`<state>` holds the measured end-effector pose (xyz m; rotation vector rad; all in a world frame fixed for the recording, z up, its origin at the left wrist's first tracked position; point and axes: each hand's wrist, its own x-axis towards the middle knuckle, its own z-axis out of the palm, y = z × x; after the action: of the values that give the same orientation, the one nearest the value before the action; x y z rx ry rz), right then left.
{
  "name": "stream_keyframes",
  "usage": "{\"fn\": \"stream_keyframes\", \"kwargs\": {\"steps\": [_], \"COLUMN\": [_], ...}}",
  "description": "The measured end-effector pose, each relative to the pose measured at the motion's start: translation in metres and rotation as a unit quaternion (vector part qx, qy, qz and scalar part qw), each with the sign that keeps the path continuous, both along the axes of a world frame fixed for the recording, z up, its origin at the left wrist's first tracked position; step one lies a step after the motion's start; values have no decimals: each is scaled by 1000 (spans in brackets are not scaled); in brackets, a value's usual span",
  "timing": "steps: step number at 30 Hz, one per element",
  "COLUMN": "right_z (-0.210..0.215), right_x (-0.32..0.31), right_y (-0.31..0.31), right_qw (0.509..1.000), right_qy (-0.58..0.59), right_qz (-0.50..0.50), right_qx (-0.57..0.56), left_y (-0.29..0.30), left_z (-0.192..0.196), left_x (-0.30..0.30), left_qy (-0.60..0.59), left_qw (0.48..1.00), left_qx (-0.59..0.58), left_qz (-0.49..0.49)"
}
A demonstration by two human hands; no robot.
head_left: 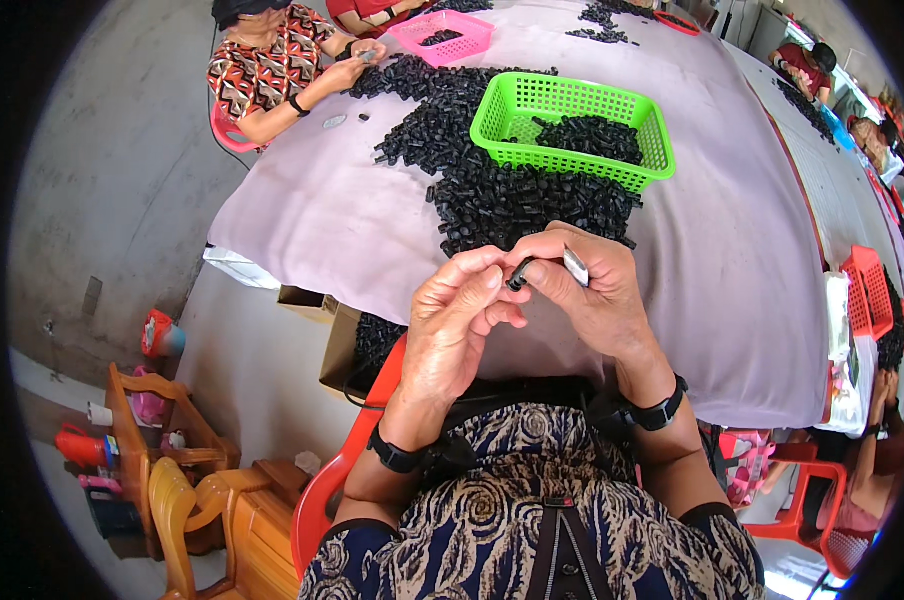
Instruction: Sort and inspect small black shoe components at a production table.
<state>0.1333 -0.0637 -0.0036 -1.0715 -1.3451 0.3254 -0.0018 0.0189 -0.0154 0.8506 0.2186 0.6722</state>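
A small black, curved tubular part is held up between my two hands, above the table edge. My left hand pinches it from the left with thumb and forefinger. My right hand grips its other side, and a short flat silvery blade sticks up between that thumb and the fingers. Just beyond my hands spreads a heap of similar black parts. Behind the heap's near end stands a bright green perforated basket with more black parts in its right half.
A pale mauve cloth covers the table. At the far left a person handles something small beside a pink basket. Cardboard boxes stand below the left table edge. A red basket sits at the right, with other people beyond.
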Motion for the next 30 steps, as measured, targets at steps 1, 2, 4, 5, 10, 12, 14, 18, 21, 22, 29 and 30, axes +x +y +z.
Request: {"fn": "stream_keyframes", "kwargs": {"steps": [1,2,4,5,10,12,14,18,21,22,29,30], "right_z": [0,1,1,1,7,9,8,4,4,4,-1,-1], "right_x": [1,1,-2,-3,0,0,-3,-9,-10,-10,7,12], "right_y": [0,0,0,0,-2,-3,-3,1,1,0,0,2], "right_qw": [1000,1000,999,997,999,996,993,996,993,992,981,979], "right_qy": [-5,-9,28,66,-26,-60,-69,-31,-39,-32,30,6], "right_qz": [-7,-13,-14,-14,-32,-35,-79,-87,-107,-117,-159,-187], "right_qx": [-13,-25,-27,-29,-33,-47,-56,-19,-23,-33,-102,-75], "left_y": [1,2,3,3,2,2,-1,-3,-4,-4,5,6], "left_z": [-1,-2,-3,-2,-5,-7,-6,-5,-5,-6,-11,-12], "left_x": [0,-1,-1,-1,-1,0,0,3,2,2,4,4], "left_qy": [-1,0,1,6,-2,2,9,16,18,17,67,81], "left_qw": [1000,1000,999,999,1000,997,995,993,995,995,996,995], "left_qx": [1,6,10,11,24,76,93,108,95,93,49,33], "left_qz": [0,-16,-33,-31,-10,7,26,47,39,39,24,38]}}
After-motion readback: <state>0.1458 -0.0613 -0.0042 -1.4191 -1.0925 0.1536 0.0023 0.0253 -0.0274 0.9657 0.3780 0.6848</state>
